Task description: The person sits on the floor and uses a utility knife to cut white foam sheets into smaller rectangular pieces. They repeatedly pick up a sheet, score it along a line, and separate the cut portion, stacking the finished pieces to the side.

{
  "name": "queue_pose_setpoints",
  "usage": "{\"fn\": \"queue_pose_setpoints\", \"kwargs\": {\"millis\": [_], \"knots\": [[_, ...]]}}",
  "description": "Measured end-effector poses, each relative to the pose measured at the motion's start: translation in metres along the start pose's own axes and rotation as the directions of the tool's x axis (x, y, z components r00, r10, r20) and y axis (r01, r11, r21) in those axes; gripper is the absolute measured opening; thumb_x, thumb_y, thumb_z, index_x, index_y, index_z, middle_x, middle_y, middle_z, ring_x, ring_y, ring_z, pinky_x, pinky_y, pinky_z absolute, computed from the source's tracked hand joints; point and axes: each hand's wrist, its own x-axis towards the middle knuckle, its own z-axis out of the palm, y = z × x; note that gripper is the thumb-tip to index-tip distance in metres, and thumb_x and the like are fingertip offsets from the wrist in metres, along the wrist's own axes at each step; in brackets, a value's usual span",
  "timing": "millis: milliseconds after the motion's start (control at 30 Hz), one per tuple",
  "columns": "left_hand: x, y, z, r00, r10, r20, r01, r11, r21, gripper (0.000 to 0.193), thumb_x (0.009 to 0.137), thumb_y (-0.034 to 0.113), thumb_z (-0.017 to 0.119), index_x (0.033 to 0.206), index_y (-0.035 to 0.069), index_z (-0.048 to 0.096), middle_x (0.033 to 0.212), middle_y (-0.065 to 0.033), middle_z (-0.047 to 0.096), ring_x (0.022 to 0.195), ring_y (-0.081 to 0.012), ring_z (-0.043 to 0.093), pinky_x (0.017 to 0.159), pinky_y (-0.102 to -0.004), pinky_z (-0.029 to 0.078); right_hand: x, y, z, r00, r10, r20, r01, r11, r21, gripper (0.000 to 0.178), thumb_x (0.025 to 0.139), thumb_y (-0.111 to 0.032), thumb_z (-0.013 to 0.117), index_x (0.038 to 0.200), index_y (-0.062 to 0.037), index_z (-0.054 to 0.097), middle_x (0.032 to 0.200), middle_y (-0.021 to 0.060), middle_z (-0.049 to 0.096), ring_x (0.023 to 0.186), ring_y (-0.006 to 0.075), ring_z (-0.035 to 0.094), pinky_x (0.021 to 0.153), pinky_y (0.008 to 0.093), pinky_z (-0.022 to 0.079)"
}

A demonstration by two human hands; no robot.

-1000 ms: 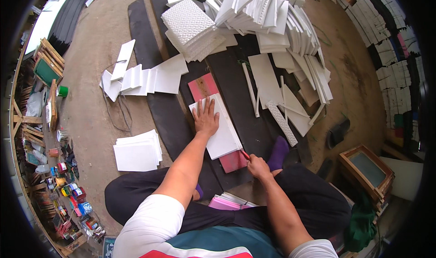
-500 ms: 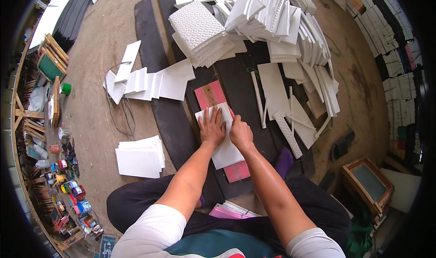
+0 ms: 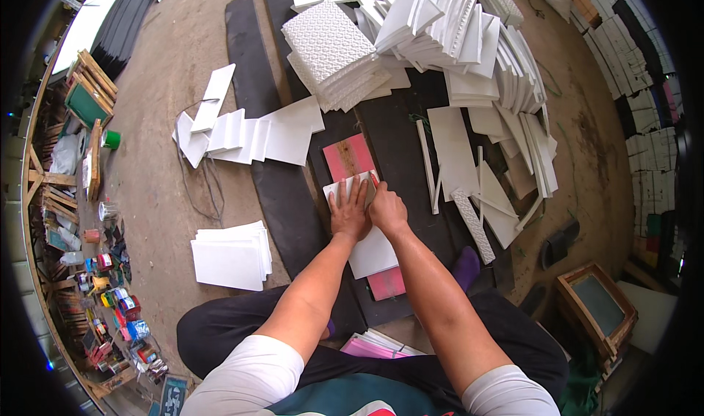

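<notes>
Dirt floor (image 3: 183, 64) strewn with white panels (image 3: 455, 27).

Matt, smooth white foam sheet (image 3: 367, 233) over a pink, worn painted board (image 3: 354, 163). Upper centre: embossed, textured white foam tiles (image 3: 328, 49). Dark matt rubber mat (image 3: 253, 93) on rough bare concrete floor (image 3: 161, 86). Lower right: wooden-framed screen (image 3: 598, 306).

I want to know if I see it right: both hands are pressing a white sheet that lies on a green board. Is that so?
Not quite. In the head view the left hand and right hand do press the white sheet, but the board under it is pink, not green.
</notes>
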Motion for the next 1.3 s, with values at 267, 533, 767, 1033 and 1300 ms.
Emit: {"fn": "queue_pose_setpoints", "kwargs": {"millis": [267, 533, 767, 1033, 1300], "knots": [[-0.004, 0.008, -0.019, 0.998, -0.015, 0.068, 0.015, 1.0, -0.002, 0.076, 0.104, 0.038, 0.042, 0.17, 0.024, 0.006, 0.178, 0.0021, -0.002, 0.163, -0.0318, -0.003, 0.127, -0.0624, 0.002, 0.008, -0.025, -0.018, 0.991, 0.114, 0.075, -0.112, 0.993, -0.026, 0.047, 0.105, -0.032, 0.045, 0.128, 0.0053, 0.061, 0.12, 0.0292, 0.072, 0.116, 0.0442, 0.07, 0.099, 0.053, 0.056], [-0.004, 0.004, -0.008, 1.0, -0.01, -0.01, 0.01, 0.999, -0.035, 0.072, 0.107, 0.043, 0.039, 0.17, 0.023, 0.011, 0.178, 0.0009, 0.002, 0.163, -0.0326, 0.0, 0.127, -0.0618, 0.003, -0.018, 0.004, 0.0, 0.986, 0.128, 0.11, -0.125, 0.992, -0.028, 0.057, 0.101, -0.041, 0.053, 0.131, 0.008, 0.058, 0.119, 0.0334, 0.07, 0.115, 0.0467, 0.069, 0.102, 0.0532, 0.054], [-0.006, 0.005, -0.005, 0.995, 0.007, -0.099, -0.014, 0.998, -0.066, 0.069, 0.107, 0.045, 0.038, 0.169, 0.022, 0.017, 0.178, -0.0006, 0.007, 0.163, -0.0335, 0.004, 0.127, -0.0618, 0.005, -0.053, 0.032, -0.001, 0.983, 0.135, 0.126, -0.129, 0.99, -0.054, 0.038, 0.103, -0.026, 0.048, 0.125, 0.0032, 0.057, 0.118, 0.0322, 0.071, 0.116, 0.0473, 0.068, 0.1, 0.0559, 0.054], [-0.007, -0.002, 0.005, 0.983, 0.042, -0.18, -0.058, 0.995, -0.083, 0.069, 0.107, 0.044, 0.04, 0.169, 0.021, 0.021, 0.178, -0.001, 0.008, 0.162, -0.0341, 0.005, 0.127, -0.0622, 0.007, -0.042, 0.115, 0.021, 0.959, -0.165, -0.232, 0.216, 0.951, 0.22, 0.018, 0.104, -0.02, 0.053, 0.108, -0.0026, 0.054, 0.104, 0.0321, 0.067, 0.101, 0.0555, 0.063, 0.085, 0.0605, 0.049], [-0.006, -0.019, 0.018, 0.955, 0.118, -0.271, -0.167, 0.972, -0.164, 0.071, 0.104, 0.039, 0.05, 0.167, 0.018, 0.024, 0.177, -0.0045, 0.011, 0.162, -0.0371, 0.006, 0.126, -0.0636, 0.008, -0.02, 0.097, 0.022, 0.94, 0.071, -0.334, 0.121, 0.845, 0.521, 0.027, 0.098, -0.024, 0.067, 0.113, -0.0007, 0.064, 0.091, 0.0202, 0.069, 0.088, 0.0436, 0.067, 0.081, 0.05, 0.052]]}}
